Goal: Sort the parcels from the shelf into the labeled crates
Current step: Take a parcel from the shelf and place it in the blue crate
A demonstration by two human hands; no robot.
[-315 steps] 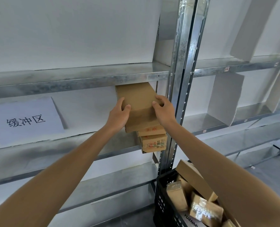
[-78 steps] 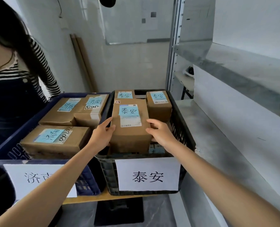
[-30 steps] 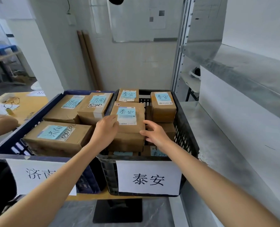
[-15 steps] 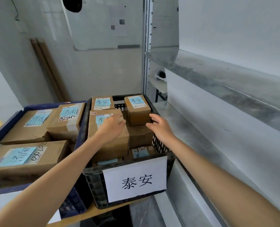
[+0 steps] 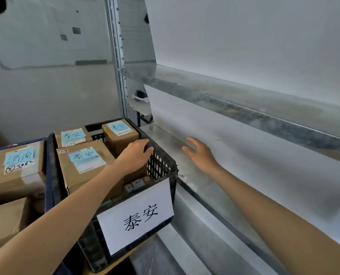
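Observation:
A black crate (image 5: 161, 165) with a white paper sign 泰安 (image 5: 137, 217) holds several brown parcels with blue labels. The parcel I carried (image 5: 81, 165) lies on top at the crate's front left. My left hand (image 5: 135, 155) hovers over the crate's right side, fingers loosely curled, holding nothing. My right hand (image 5: 201, 153) is open over the metal shelf (image 5: 205, 187), to the right of the crate. A dark blue crate (image 5: 49, 175) on the left holds parcels labelled 济南 (image 5: 16, 167).
The grey metal shelving runs along the right, with an upper shelf edge (image 5: 244, 108) above my right hand and an upright post (image 5: 117, 62) behind the crates. A white wall stands behind. Both crates rest on a wooden surface (image 5: 125, 257).
Both hands have let go of the parcel, which now rests in the black crate. They have moved right, the right hand out over the shelf. The view has turned right.

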